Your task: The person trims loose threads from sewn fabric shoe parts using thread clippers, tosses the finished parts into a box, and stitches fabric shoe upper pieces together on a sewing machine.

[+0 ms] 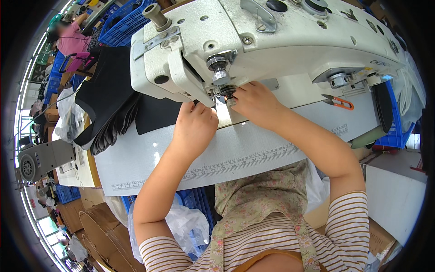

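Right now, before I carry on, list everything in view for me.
sewing machine: one, white, top centre on the table
sewing table: one, pale grey, printed ruler along the near edge
black fabric pieces: a stack, left of the machine
thread snips: one, orange handles, right on the table
blue crates: several, upper left
plastic bag: one, clear, below the table
co-worker: one, pink top, far upper left
left hand: at the needle area
right hand: at the needle area

Short striped sleeves (346, 217), floral apron (258, 199), bare forearms.
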`<control>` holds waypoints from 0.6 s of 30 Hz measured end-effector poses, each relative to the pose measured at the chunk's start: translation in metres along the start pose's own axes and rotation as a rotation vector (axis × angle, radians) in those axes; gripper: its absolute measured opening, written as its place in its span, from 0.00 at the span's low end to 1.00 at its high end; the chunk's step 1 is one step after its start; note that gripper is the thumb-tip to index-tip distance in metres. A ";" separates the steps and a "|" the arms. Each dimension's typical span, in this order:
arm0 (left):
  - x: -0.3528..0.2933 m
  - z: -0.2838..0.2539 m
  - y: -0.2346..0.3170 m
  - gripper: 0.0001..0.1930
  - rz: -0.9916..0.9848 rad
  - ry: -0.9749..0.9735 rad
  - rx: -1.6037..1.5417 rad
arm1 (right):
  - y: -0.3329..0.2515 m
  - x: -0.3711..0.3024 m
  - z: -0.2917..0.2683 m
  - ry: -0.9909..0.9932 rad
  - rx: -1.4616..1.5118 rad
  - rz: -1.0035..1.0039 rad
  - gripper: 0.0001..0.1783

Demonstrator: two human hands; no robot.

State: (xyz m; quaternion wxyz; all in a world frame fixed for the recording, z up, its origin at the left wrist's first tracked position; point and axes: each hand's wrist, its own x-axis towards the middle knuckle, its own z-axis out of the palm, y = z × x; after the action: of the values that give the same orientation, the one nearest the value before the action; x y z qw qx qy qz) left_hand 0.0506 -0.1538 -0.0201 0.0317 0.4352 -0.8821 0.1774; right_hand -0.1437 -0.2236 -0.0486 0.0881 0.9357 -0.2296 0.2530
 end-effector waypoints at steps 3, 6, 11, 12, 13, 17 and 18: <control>0.002 0.001 0.001 0.08 -0.002 0.011 0.011 | -0.001 0.000 0.003 0.026 0.019 0.000 0.03; 0.002 0.003 0.001 0.08 -0.008 0.020 0.028 | -0.003 0.001 0.002 -0.011 0.014 0.007 0.03; 0.003 0.007 0.003 0.06 -0.029 0.014 0.041 | -0.006 0.002 0.006 -0.019 -0.023 0.014 0.04; 0.003 0.007 0.004 0.05 -0.040 -0.005 0.031 | -0.007 0.002 0.006 -0.027 -0.026 0.017 0.05; 0.003 0.007 0.005 0.05 -0.052 -0.024 0.021 | -0.009 0.003 0.006 -0.027 -0.025 0.016 0.05; 0.005 0.011 0.007 0.04 -0.060 -0.003 0.033 | -0.016 0.004 0.007 0.021 -0.090 0.033 0.06; 0.006 0.012 0.007 0.04 -0.054 0.008 0.040 | -0.016 0.004 0.007 0.027 -0.079 0.041 0.06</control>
State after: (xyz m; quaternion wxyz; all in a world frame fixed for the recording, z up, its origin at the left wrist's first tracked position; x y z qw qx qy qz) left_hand 0.0430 -0.1583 -0.0320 0.0315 0.4588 -0.8661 0.1957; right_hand -0.1297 -0.2127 -0.0535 0.1229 0.9230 -0.2576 0.2580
